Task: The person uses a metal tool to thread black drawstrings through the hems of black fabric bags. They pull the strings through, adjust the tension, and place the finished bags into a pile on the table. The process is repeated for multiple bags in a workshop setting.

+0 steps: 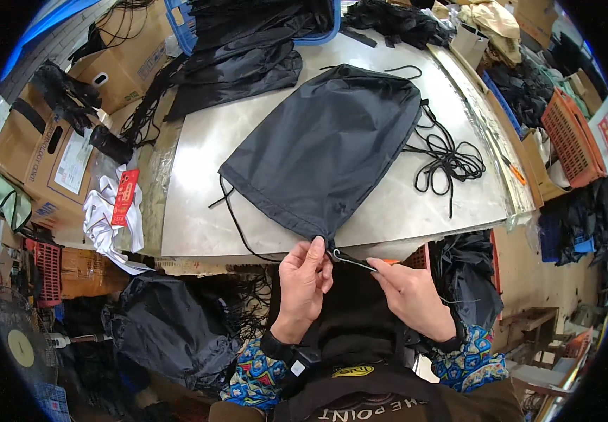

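Note:
A black drawstring bag (318, 148) lies flat on the metal tabletop (195, 204), one corner reaching over the near edge. My left hand (302, 285) pinches that corner between thumb and fingers. Closed round a thin metal hook tool (355, 261) is my right hand (413, 294); a bit of orange, apparently its handle, shows at the fingers. The tool's tip meets the bag's corner, where a small ring or loop shows. A black cord (232, 211) trails from the bag's left corner toward my left hand. More black cord (448, 165) lies coiled right of the bag.
Black fabric pieces (248, 74) hang out of a blue basket (328, 39) at the back. An orange-handled tool (515, 172) lies on the table's right edge. Cardboard boxes (43, 158) and white straps (107, 214) are at left. Below the table sits a black fabric bundle (170, 327).

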The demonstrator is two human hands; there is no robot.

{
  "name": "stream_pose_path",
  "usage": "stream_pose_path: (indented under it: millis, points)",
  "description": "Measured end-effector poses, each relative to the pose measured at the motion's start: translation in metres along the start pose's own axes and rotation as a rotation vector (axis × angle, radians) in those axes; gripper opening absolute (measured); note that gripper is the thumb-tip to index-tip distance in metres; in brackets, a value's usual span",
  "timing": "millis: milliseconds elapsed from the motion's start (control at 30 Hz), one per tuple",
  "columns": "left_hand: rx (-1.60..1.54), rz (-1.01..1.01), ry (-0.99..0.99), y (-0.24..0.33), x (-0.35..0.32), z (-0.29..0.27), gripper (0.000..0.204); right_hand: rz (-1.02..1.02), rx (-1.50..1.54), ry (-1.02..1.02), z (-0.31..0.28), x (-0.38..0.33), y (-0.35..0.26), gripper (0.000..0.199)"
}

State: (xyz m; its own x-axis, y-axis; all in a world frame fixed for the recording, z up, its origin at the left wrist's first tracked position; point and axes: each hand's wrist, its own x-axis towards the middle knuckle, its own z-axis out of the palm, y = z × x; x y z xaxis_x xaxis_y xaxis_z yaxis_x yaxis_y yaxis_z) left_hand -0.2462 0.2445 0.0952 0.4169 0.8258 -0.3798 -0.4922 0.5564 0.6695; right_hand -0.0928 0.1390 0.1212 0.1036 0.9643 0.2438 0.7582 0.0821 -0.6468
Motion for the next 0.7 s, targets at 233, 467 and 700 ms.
stream_pose_path:
  millis: [233,467,700]
  points:
    - [0.208,0.104,-0.044,-0.007,-0.005,-0.001,0.017,-0.032,-0.106,0.034,0.007,0.009,-0.004,0.023]
    - [0.218,0.201,-0.013,0.010,-0.003,0.004,0.019,-0.097,-0.114,0.025,0.001,0.021,-0.015,0.025]
    - [0.404,-0.083,-0.305,0.001,-0.007,0.003,0.021,-0.026,0.015,-0.056,-0.011,0.011,-0.008,0.017]
